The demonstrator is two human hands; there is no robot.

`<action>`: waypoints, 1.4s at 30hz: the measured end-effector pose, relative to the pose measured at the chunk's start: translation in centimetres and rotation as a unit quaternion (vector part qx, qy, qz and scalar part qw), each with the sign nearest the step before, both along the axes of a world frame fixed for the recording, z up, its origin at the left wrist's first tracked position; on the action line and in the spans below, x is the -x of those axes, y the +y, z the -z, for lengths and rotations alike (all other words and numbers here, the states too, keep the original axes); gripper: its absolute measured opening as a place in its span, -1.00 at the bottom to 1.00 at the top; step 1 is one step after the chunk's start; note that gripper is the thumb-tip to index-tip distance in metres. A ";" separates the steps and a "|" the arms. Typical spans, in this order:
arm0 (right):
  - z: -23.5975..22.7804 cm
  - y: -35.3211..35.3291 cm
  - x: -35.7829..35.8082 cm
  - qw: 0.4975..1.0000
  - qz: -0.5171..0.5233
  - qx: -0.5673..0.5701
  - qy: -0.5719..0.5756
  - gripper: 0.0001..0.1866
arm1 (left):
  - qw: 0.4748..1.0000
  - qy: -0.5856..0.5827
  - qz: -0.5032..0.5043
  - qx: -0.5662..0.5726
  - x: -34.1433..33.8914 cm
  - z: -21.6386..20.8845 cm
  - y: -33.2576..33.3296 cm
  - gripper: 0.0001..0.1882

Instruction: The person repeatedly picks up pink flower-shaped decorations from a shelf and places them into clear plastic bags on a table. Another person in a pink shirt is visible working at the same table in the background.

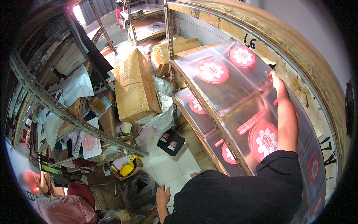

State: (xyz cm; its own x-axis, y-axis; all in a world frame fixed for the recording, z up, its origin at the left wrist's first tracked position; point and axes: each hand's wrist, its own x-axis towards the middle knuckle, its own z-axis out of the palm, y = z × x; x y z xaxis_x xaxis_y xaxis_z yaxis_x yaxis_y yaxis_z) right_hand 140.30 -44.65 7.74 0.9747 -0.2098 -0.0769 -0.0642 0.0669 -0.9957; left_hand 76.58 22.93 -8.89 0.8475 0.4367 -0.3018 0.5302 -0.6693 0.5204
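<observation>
My right hand (275, 80) reaches across the upper shelf to the far edge of a clear plastic sheet (254, 76). Its fingers are bent and closed at that edge; the fingertips show only small. Pink-and-white flower prints (212, 71) mark the clear sheets lying along the shelf. Close to my right forearm is another round print (263, 141) with pink bars beside it. Low at my side hangs my left hand (163, 195), empty, its fingers loosely apart above the floor.
Lower shelf boards (197, 105) hold more printed sheets. A taped carton (135, 84) stands beyond the shelf post. On the tiles lies a black printed cloth (171, 142). To the left, a metal rack (71, 110) is piled with papers; another person (35, 182) sits beyond it.
</observation>
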 end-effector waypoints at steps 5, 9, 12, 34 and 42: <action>2.1 -3.9 -1.8 0.994 0.060 -0.020 -0.086 -0.95 | 0.999 0.021 0.012 0.028 -1.1 1.7 -0.1 -0.51; 1.8 -3.0 -2.8 0.986 0.153 -0.029 -0.056 -0.80 | 0.998 0.036 0.019 0.054 -0.9 2.8 -0.6 -0.49; 1.5 2.2 -2.4 0.978 0.205 0.036 0.027 -0.60 | 0.997 0.044 0.008 0.067 0.6 3.6 -0.9 -0.49; -3.4 7.6 3.6 0.936 0.205 0.286 0.019 -0.21 | 0.996 0.042 -0.001 0.084 0.4 3.5 -1.3 -0.50; -7.3 10.4 8.1 0.755 0.222 0.616 0.040 -0.49 | 0.996 0.028 0.023 0.082 1.0 5.4 -1.3 -0.51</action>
State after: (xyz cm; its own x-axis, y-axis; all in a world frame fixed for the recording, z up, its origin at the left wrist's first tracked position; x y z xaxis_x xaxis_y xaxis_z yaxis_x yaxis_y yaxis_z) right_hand 132.19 -34.26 15.07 0.7903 -0.4741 0.3881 -0.3709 -0.8744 -0.3128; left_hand 75.54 21.62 -14.33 0.8458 0.3390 -0.4121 0.5315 -0.6027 0.5952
